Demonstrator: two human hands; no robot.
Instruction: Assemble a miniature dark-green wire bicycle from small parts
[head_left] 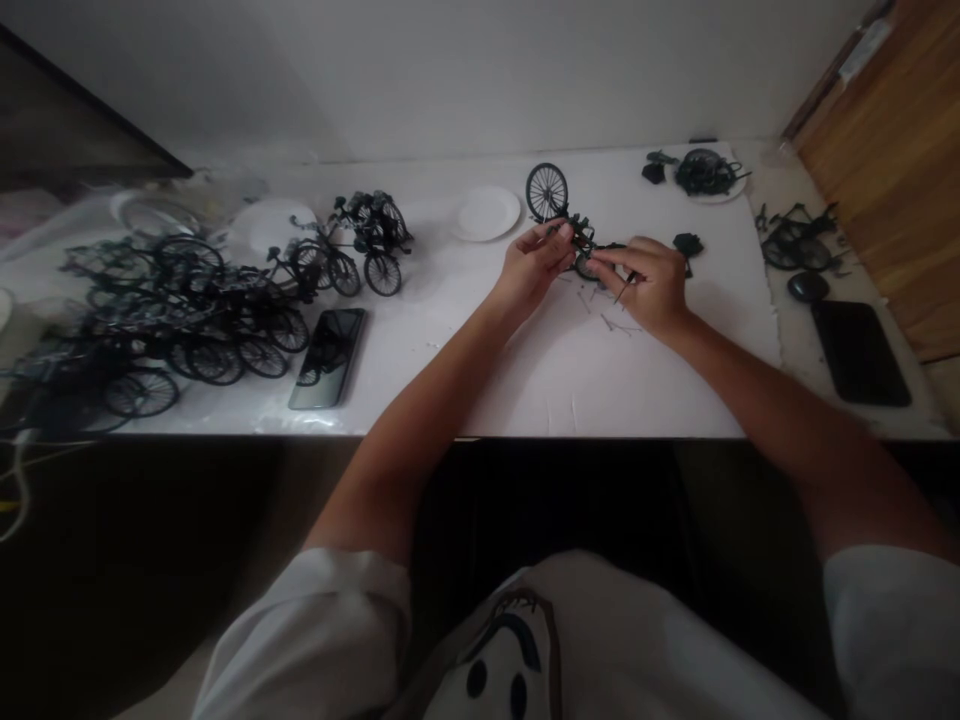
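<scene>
Above the middle of the table, my left hand (536,262) is closed around the frame of a small dark model bicycle (547,192). One spoked wheel stands up beyond the fingers, and part of the bicycle is hidden by both hands. My right hand (649,280) is closed in a pinch at the bicycle's near end, its fingertips touching or almost touching it. A thin dark rod (625,288) sticks out beneath the right fingers; its kind is unclear. Several thin pin-like pieces (616,324) lie on the white sheet below the hands.
Many finished-looking model bicycles (217,310) crowd the left side, beside a phone (328,358). A white plate (486,213) lies behind my left hand. Dark parts fill another plate (724,192) at back right. Loose bicycle parts (801,240) and a black phone-like slab (861,353) lie right.
</scene>
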